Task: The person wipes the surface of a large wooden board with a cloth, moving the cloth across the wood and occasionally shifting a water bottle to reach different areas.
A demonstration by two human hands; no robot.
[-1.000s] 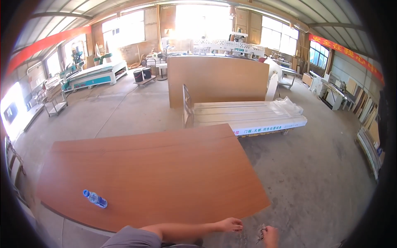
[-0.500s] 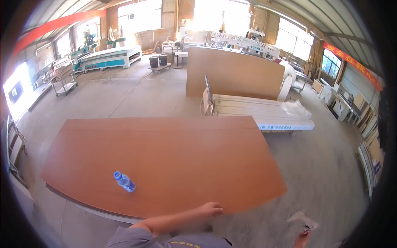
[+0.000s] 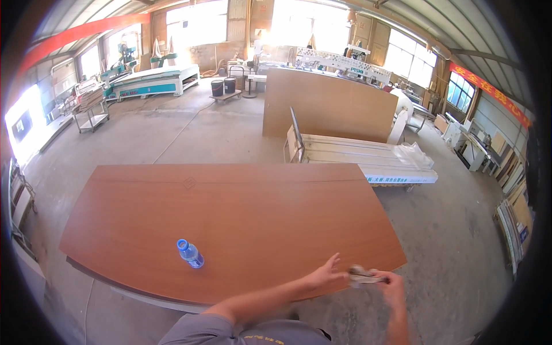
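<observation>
The small crumpled grey-and-whitish bundle, soft-looking though too blurred for me to name its material, hangs in the bare right hand at the near right edge of the broad, flat, reddish-brown wood-look panel. The right fingers are clamped on the bundle's right end, and its long axis runs roughly sideways from them, pointing left toward the bare left hand. That line between the hands is the relation that counts: the bundle lies just right of the left fingers, which are spread apart with one raised — whether any of them touches it I cannot tell. The right hand is the nearer, since it has the grip; the left hand shows nothing in its grasp, its forearm crossing the panel's near edge. Well apart to the left, a clear plastic bottle with a blue cap and label stands on the panel. Beyond the far edge, to the right, lie long white boards, with a large upright tan sheet behind them.
</observation>
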